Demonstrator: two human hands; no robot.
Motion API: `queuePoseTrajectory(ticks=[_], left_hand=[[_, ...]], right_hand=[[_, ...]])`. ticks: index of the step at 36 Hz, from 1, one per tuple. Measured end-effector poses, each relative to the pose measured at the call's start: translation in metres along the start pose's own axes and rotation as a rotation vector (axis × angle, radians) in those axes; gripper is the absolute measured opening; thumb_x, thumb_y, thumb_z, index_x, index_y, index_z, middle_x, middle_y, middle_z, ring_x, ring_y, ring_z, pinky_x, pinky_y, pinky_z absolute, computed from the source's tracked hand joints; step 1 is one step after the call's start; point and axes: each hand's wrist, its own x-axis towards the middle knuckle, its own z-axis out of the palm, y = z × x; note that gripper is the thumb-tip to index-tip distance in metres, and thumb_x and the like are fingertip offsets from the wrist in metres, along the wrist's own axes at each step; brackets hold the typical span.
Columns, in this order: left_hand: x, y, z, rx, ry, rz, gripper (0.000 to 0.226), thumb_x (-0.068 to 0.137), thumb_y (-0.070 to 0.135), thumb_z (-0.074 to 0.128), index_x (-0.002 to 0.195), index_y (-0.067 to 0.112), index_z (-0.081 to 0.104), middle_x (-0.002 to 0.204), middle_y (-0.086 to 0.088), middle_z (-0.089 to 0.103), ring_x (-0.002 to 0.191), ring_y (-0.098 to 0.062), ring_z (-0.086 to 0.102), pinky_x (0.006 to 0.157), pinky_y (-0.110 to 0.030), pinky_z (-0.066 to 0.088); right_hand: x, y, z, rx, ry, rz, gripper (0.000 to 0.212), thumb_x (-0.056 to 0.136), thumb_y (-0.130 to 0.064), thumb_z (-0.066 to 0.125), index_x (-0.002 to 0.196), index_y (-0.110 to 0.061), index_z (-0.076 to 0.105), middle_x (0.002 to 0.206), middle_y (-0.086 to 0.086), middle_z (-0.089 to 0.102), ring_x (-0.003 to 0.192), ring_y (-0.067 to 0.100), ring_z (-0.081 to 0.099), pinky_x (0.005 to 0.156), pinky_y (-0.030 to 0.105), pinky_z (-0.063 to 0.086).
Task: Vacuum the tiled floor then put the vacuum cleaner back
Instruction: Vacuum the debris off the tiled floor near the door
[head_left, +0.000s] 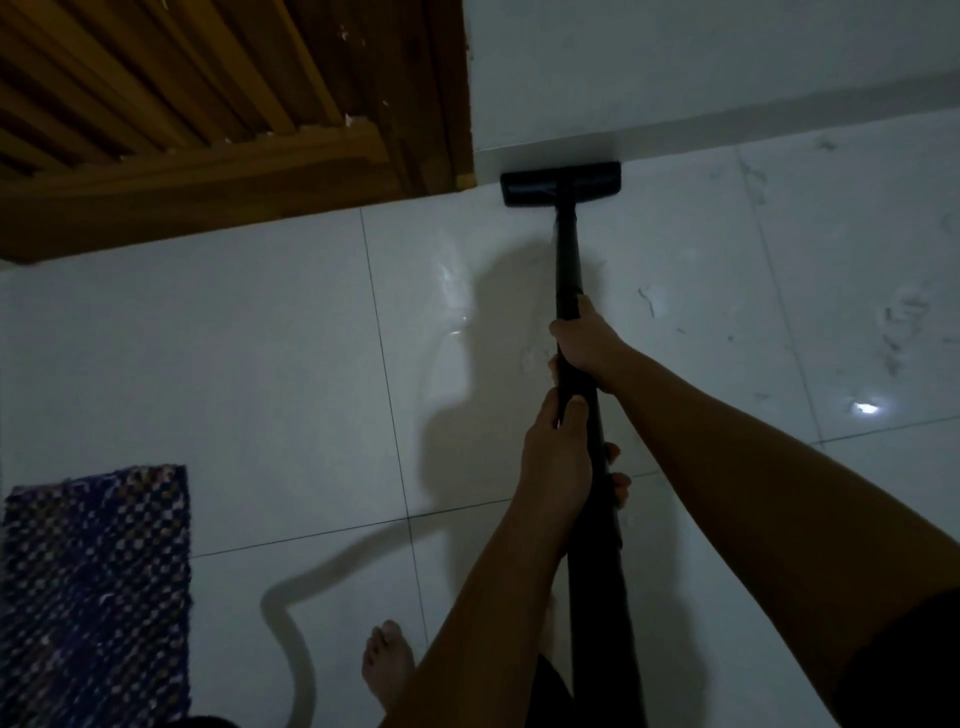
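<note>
Dim light fell across a white tiled floor (260, 364) as a person vacuumed along the foot of a wall. At far left, a woven mat (98, 592) in purple and pale checks lay flat on the tiles, and above it a slatted wooden door (182, 104) filled the upper corner of the head view. A curving shadow of a hose (291, 613) ran across the tiles between the mat and a bare foot (387, 662) planted near the bottom edge. Toward the centre, the person's left hand (558, 462) was wrapped around the black vacuum wand (569, 260), thumb laid along the tube and fingertips curling round its far side. Just above it, the right hand (582, 338) was closed around the same wand, fingers curled over it, the forearm reaching in from the lower right. The wand ran nearly straight up the frame to the black floor nozzle (561, 183), which sat flat on the tiles with its far edge against the base of the white wall (675, 67), just right of the door frame. Farther right, grey veining marked the tiles and a small bright reflection (865, 408) glinted on the floor.
</note>
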Motion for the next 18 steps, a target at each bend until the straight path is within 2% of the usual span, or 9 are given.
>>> queuePoseTrajectory(ticks=[3,6,9,14,18], left_hand=[[0.0,-0.005,0.003,0.041,0.006,0.009,0.031,0.101,0.031,0.036,0.129,0.025,0.048,0.072,-0.013,0.048,0.041,-0.016,0.045,0.039,-0.021,0.041],[-0.002,-0.008,0.007,0.077,0.0,0.001,0.033,0.101,0.031,0.036,0.132,0.027,0.047,0.077,-0.014,0.049,0.048,-0.018,0.047,0.039,-0.021,0.042],[-0.003,-0.011,0.013,0.097,-0.02,-0.016,0.034,0.101,0.031,0.036,0.134,0.028,0.046,0.076,-0.013,0.05,0.047,-0.017,0.047,0.038,-0.02,0.042],[-0.007,-0.02,0.021,0.106,-0.027,-0.037,0.034,0.101,0.033,0.036,0.133,0.029,0.046,0.074,-0.012,0.05,0.04,-0.015,0.046,0.038,-0.02,0.042],[-0.016,-0.029,0.02,0.112,-0.017,-0.039,0.034,0.101,0.032,0.036,0.134,0.031,0.046,0.074,-0.013,0.051,0.042,-0.016,0.047,0.039,-0.02,0.042]], right_hand=[[-0.001,0.007,-0.005,0.034,0.018,0.01,0.06,0.097,-0.013,0.041,0.151,-0.025,0.017,0.082,0.01,0.05,0.051,0.018,0.053,0.036,0.019,0.041],[-0.005,0.013,-0.013,0.039,0.058,-0.013,0.06,0.098,-0.013,0.041,0.152,-0.022,0.016,0.081,0.008,0.049,0.054,0.017,0.051,0.031,0.014,0.038],[-0.007,0.019,-0.023,0.068,0.089,-0.012,0.06,0.098,-0.011,0.041,0.152,-0.021,0.017,0.081,0.008,0.048,0.054,0.017,0.05,0.028,0.011,0.035],[-0.011,0.03,-0.031,0.079,0.087,0.026,0.062,0.098,-0.012,0.041,0.153,-0.023,0.014,0.08,0.009,0.048,0.053,0.019,0.051,0.037,0.022,0.041],[-0.02,0.038,-0.03,0.063,0.079,0.016,0.059,0.099,-0.012,0.041,0.152,-0.02,0.016,0.079,0.007,0.047,0.053,0.017,0.05,0.03,0.013,0.037]])
